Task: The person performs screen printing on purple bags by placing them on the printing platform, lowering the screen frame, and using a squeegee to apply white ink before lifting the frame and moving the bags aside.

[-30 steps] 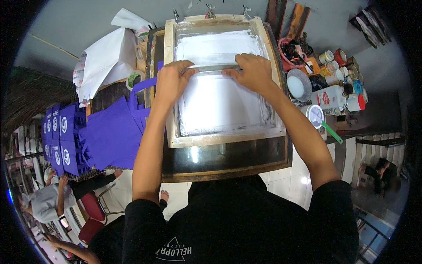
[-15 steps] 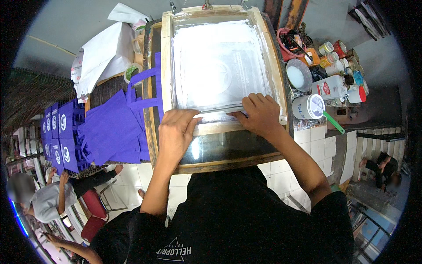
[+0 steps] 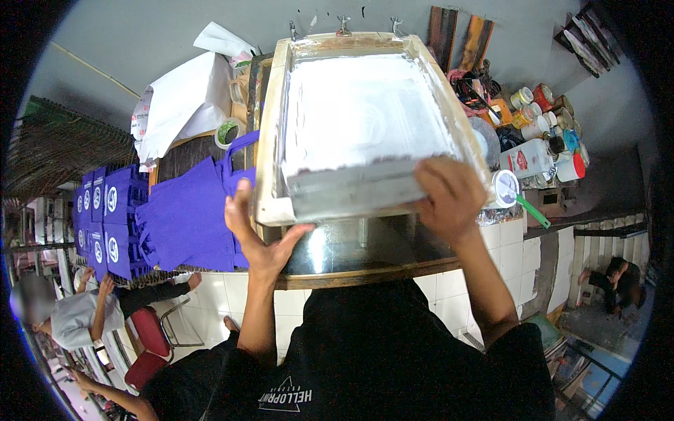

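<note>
A wooden screen-printing frame sits on the dark glossy table, its mesh coated with white ink. The near end of the frame looks raised toward me. Across that end lies a wide grey squeegee, its upper edge smeared with white. My right hand, blurred by motion, is closed around the squeegee's right end, beside the frame's rim. My left hand is off the squeegee, thumb and fingers spread, just below the frame's near left corner. Close to its fingertips lies a purple cloth bag with a loop handle.
Printed purple bags hang at the left, near a seated person. White paper and a tape roll lie beside the table. Right of the frame stand a white tub with a green-handled tool, a jug and several cans.
My left hand has let go of the squeegee and opened, moving down and left. The squeegee has tilted to show its broad face. The frame's near end has come up.
</note>
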`<action>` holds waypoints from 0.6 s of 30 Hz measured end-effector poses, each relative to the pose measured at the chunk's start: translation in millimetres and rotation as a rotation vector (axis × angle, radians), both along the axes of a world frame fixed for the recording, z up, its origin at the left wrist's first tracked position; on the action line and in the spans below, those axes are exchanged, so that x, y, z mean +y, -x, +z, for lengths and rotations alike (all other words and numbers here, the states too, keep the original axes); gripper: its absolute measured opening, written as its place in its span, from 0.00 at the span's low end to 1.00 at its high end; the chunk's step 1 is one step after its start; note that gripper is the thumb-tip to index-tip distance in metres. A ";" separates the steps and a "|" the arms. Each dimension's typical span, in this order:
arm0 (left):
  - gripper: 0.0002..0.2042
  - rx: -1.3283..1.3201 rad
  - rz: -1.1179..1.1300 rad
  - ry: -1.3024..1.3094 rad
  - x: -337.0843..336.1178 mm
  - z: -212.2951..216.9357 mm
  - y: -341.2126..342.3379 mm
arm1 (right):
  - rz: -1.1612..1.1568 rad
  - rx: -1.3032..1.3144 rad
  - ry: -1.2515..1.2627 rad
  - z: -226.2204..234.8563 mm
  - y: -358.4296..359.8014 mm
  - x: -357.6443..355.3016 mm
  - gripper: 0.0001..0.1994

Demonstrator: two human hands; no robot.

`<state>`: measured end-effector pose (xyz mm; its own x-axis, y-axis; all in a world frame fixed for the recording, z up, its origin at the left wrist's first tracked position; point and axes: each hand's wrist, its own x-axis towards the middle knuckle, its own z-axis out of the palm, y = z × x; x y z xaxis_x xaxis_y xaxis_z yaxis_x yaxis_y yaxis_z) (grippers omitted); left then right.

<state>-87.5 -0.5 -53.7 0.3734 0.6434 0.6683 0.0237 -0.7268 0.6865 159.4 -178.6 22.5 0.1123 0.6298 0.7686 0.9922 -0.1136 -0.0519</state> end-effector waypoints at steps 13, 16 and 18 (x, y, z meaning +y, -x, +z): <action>0.33 0.456 0.029 -0.263 8.6 0.9 -88.5 | -0.170 -0.147 -0.121 141.9 -50.3 67.2 0.10; 0.29 0.470 0.106 -0.287 11.4 -20.1 -103.5 | -0.220 0.056 -0.054 159.5 -40.1 75.4 0.12; 0.21 0.448 0.149 -0.377 28.3 -31.9 -116.3 | -0.128 0.140 -0.103 164.8 -48.0 82.3 0.13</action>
